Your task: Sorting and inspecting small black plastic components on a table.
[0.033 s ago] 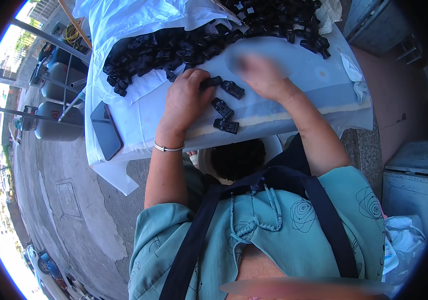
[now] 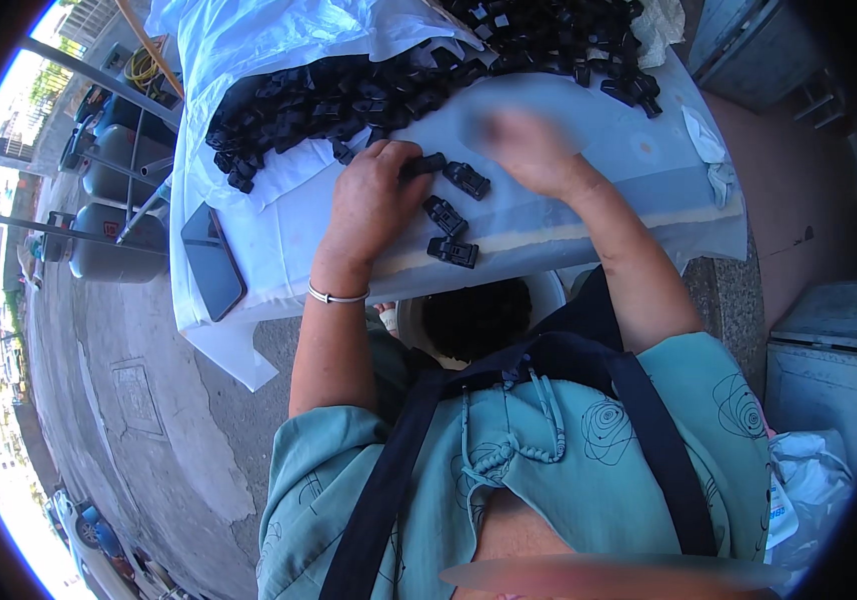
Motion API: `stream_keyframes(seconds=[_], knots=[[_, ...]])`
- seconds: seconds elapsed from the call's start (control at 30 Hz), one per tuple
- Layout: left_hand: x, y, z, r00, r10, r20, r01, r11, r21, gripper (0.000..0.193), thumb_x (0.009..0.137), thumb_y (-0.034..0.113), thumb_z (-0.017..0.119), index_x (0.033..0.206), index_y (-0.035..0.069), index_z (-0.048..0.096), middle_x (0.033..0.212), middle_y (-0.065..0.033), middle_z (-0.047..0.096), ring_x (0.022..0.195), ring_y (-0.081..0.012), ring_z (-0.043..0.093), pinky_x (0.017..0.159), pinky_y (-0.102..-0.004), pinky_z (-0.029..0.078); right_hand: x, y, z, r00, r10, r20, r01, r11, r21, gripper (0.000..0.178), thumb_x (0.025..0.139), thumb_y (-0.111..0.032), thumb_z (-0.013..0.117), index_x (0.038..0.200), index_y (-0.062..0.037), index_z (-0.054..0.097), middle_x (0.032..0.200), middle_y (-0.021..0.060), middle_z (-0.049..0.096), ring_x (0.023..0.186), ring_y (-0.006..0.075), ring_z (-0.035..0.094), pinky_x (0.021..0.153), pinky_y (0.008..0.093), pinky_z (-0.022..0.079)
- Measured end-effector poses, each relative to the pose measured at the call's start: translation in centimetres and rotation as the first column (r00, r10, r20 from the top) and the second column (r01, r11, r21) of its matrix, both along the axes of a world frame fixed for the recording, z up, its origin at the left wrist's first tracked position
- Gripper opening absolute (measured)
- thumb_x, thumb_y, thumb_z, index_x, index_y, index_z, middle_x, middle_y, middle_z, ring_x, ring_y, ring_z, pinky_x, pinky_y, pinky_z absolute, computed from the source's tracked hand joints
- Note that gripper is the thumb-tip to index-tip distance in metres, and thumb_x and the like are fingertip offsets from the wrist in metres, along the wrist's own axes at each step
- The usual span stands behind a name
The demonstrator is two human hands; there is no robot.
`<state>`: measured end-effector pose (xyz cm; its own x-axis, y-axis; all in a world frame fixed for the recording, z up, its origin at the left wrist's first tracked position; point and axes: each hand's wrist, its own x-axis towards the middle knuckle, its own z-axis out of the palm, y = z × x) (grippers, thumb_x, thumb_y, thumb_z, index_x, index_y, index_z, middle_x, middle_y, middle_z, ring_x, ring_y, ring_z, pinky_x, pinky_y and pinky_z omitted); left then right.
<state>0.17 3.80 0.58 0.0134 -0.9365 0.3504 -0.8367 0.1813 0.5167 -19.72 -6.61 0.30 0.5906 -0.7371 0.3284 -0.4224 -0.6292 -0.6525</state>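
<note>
My left hand (image 2: 374, 195) rests on the covered table with its fingers curled round a black plastic part (image 2: 426, 164), which sticks out on the right side of the hand. Just right of it lie three similar parts: one by its tip (image 2: 466, 180), a second (image 2: 445, 215) nearer me, and a third (image 2: 453, 252) close to the table's front edge. My right hand (image 2: 531, 152) is over the table further right, below the big pile. A blur covers its fingers, so whether it holds anything is hidden.
A large heap of black plastic parts (image 2: 349, 100) spreads across the table's far side, partly under white plastic sheeting (image 2: 279, 35). A dark phone (image 2: 213, 262) lies at the left edge. Below the front edge stands a pale bucket (image 2: 552, 292) with dark contents. Gas cylinders (image 2: 119, 243) stand left.
</note>
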Motion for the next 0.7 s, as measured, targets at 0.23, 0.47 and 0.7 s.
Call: stream_keyframes(seconds=[0.23,0.47,0.7], knots=[[-0.5,-0.3,-0.3,0.997,-0.024,-0.077,0.024,1.0,0.007,0.027,0.076,0.011,0.07,0.102,0.006,0.064,0.096,-0.0128,0.065,0.09,-0.0332,0.063,0.077,-0.0398,0.052,-4.2,-1.8,2.1,0.923,-0.132,-0.362,0.196,0.97,0.145,0.014,0.083,-0.015,0.058,0.084,-0.0026,0.065,0.074,0.0135,0.066,0.066,0.0278,0.063,0.065,0.0381,0.05],[-2.6,-1.0,-0.1,0.962,-0.238,-0.136,0.222,0.967,-0.121,0.026,0.076,0.008,0.07,0.101,0.006,0.063,0.094,-0.0109,0.065,0.09,-0.0329,0.06,0.08,-0.0406,0.049,-3.3,-2.4,-1.3,0.976,-0.103,-0.193,-0.035,0.795,-0.605,0.037,0.081,0.0,0.058,0.117,-0.0095,0.061,0.117,0.011,0.058,0.1,0.0303,0.06,0.085,0.0384,0.05],[-1.7,2.1,0.9,0.765,-0.585,-0.271,0.626,0.774,0.096,0.03,0.076,0.004,0.075,0.105,0.006,0.066,0.09,-0.0077,0.066,0.081,-0.0212,0.061,0.074,-0.0297,0.049,-2.9,-0.1,-0.6,0.955,-0.156,-0.252,0.038,0.908,-0.416,0.028,0.08,-0.001,0.058,0.108,-0.0041,0.058,0.103,0.0135,0.058,0.094,0.0315,0.06,0.083,0.039,0.05]])
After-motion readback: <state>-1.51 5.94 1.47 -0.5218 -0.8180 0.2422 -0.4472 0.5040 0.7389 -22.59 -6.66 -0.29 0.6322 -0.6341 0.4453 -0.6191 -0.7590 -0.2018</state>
